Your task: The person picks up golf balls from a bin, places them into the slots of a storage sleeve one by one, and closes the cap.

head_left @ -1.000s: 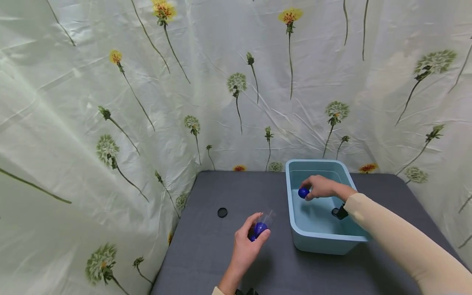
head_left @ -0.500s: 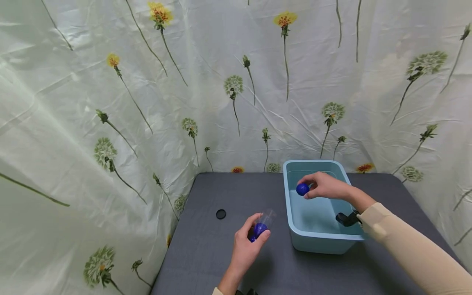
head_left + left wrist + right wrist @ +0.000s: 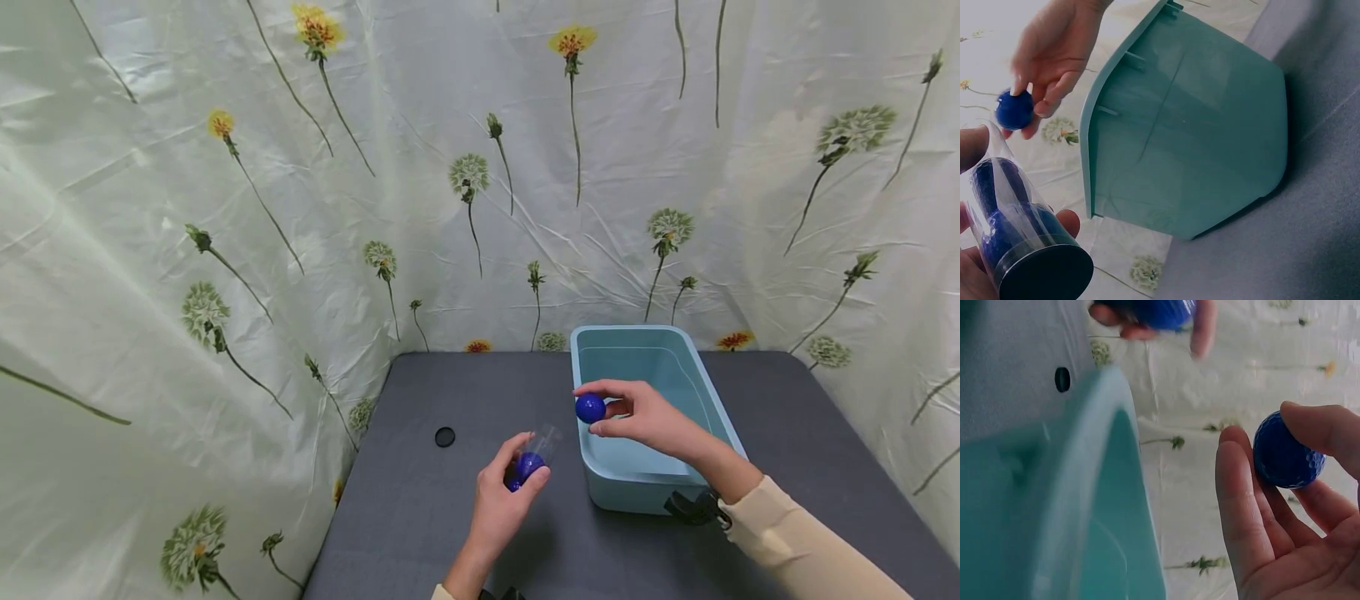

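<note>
My left hand (image 3: 497,500) grips a clear plastic tube (image 3: 548,443) above the table, in front of the tub and to its left. Blue balls (image 3: 1013,231) sit inside the tube, and its lower end has a black cap (image 3: 1046,275). My right hand (image 3: 651,419) pinches a blue golf ball (image 3: 590,407) between thumb and fingers, over the left rim of the light blue tub (image 3: 626,493). Dimples show on this golf ball (image 3: 1288,453) in the right wrist view. The ball is apart from the tube, a short way off its upper end.
A round black lid (image 3: 445,437) lies on the dark grey table (image 3: 420,508), left of the tube. Behind the table hangs a pale curtain (image 3: 337,225) with dandelion prints. The tub stands on the table's right half.
My right hand has lifted the golf ball from inside the tub and brought it left and nearer, over the rim. My left hand and the tube have stayed almost still.
</note>
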{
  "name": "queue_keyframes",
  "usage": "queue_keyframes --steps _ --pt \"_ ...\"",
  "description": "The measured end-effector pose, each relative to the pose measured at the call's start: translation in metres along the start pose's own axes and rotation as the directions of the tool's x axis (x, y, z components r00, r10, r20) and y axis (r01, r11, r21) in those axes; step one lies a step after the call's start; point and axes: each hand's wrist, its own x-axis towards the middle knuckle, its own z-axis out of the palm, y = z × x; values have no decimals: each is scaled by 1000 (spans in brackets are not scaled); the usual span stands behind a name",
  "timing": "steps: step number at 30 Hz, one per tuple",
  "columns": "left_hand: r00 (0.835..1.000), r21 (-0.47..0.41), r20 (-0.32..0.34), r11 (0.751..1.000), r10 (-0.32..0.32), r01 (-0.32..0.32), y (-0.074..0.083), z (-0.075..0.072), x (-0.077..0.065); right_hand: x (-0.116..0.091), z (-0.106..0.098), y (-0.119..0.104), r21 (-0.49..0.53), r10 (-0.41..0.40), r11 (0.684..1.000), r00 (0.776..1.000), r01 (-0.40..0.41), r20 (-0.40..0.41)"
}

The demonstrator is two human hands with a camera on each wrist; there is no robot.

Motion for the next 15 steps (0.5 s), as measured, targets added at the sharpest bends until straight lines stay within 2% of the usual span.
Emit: queue_keyframes --steps 6,10,15 --pt "1000 1 -5 1000 29 -29 2 0 0 -8 26 -7 -82 -127 989 992 125 -15" --pt "998 7 3 998 64 -64 2 0 0 -9 35 -10 -112 -147 983 989 145 -8" --pt "997 17 27 997 74 -75 3 -1 -3 -8 43 -12 -155 -170 974 985 168 -4"
